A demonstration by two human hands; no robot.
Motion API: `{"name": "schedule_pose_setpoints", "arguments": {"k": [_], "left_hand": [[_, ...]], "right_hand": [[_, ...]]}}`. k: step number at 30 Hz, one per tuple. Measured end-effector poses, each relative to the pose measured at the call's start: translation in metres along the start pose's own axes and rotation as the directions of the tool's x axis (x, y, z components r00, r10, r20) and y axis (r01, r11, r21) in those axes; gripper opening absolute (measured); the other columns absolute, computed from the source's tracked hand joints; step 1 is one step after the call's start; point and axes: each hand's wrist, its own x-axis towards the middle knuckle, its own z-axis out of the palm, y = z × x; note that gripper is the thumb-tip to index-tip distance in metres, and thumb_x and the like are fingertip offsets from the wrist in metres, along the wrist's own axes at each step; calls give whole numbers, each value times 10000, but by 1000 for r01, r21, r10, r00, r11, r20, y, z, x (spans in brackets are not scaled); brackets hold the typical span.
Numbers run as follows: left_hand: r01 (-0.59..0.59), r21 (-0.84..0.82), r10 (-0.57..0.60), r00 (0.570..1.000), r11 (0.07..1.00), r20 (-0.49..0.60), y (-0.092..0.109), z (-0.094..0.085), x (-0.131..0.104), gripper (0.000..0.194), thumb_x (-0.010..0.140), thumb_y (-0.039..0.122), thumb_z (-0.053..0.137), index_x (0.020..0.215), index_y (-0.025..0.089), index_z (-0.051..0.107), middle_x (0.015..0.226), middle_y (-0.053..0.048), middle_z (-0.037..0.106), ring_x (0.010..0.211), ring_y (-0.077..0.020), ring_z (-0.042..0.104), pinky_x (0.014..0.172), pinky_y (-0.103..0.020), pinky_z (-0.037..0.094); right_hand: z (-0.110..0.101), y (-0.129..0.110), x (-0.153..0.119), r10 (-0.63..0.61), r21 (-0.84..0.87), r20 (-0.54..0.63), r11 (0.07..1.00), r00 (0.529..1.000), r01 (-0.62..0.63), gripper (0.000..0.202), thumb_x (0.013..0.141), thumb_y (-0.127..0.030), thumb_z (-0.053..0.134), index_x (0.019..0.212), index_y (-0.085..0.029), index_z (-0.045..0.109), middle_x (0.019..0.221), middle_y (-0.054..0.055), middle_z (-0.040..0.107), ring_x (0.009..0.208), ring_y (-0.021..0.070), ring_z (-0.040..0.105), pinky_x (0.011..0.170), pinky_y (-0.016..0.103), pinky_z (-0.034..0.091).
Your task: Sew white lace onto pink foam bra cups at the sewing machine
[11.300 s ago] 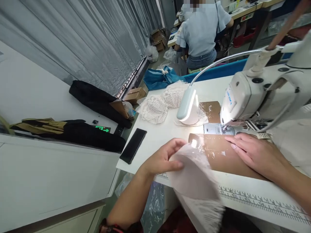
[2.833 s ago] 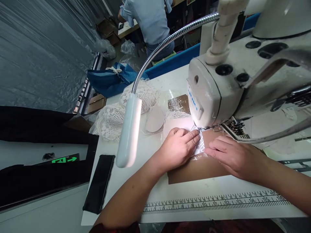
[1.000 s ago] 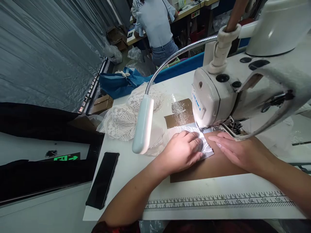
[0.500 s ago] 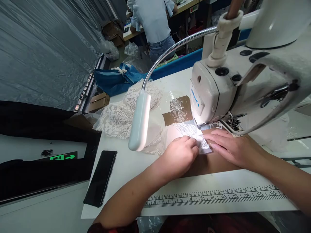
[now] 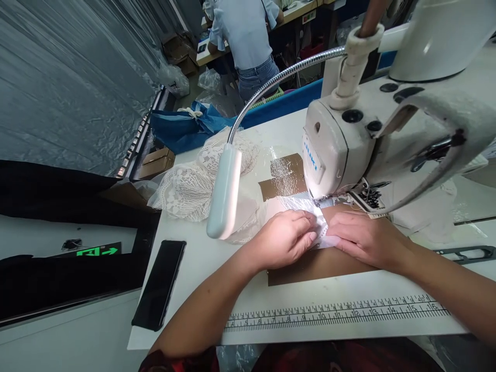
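White lace fabric (image 5: pixel 321 230) lies under the needle area of a white sewing machine (image 5: pixel 325 150). My left hand (image 5: pixel 289 238) presses on the lace from the left, its fingers curled and its thumb pointing at the right hand. From the other side, my right hand (image 5: pixel 358 235) grips the lace's right edge between thumb and fingers. The fingertips of both hands are close together, just in front of the presser foot. Beneath the lace is a brown plate (image 5: pixel 310 269) on the table. The needle itself is too small to make out.
A lamp (image 5: pixel 223 194) on a bendable neck hangs left of the machine. Cream lace pieces (image 5: pixel 186 188) lie behind it. A black phone (image 5: pixel 159 284) rests at the left edge, and a printed ruler (image 5: pixel 329 316) runs along the front. Another person (image 5: pixel 244 36) sits farther back.
My left hand has opened its curl somewhat, with the thumb now showing, and shifted slightly up and left. My right fingers have bent and drawn together at the lace edge.
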Motion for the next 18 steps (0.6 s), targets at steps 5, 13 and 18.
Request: {"name": "schedule_pose_setpoints", "arguments": {"k": [5,13,18], "left_hand": [[-5,227,6,1000,974,-5,1,13,-1,449,1005,401,412,1282,103,603,1417,-140,551,1047,-262,601,928,-415,507],[-8,396,13,1000,918,-10,-4,18,1,520,1002,449,387,1362,112,554,1469,-128,512,970,-261,554,825,-410,487],[-1,458,13,1000,889,-23,-9,16,2,445,1014,346,385,1369,133,550,1459,-110,528,975,-250,533,826,-404,456]], "right_hand": [[0,-1,-10,-26,-66,-35,998,999,24,264,986,-275,460,929,-218,711,862,48,689,780,170,617,679,293,438],[2,-5,-8,-60,-162,-117,986,991,40,254,980,-205,456,935,-198,705,818,39,682,729,153,599,582,272,375],[-3,-8,-3,-60,-259,-113,966,992,30,285,978,-178,418,1037,-212,696,870,40,688,683,141,573,546,282,318]]}}
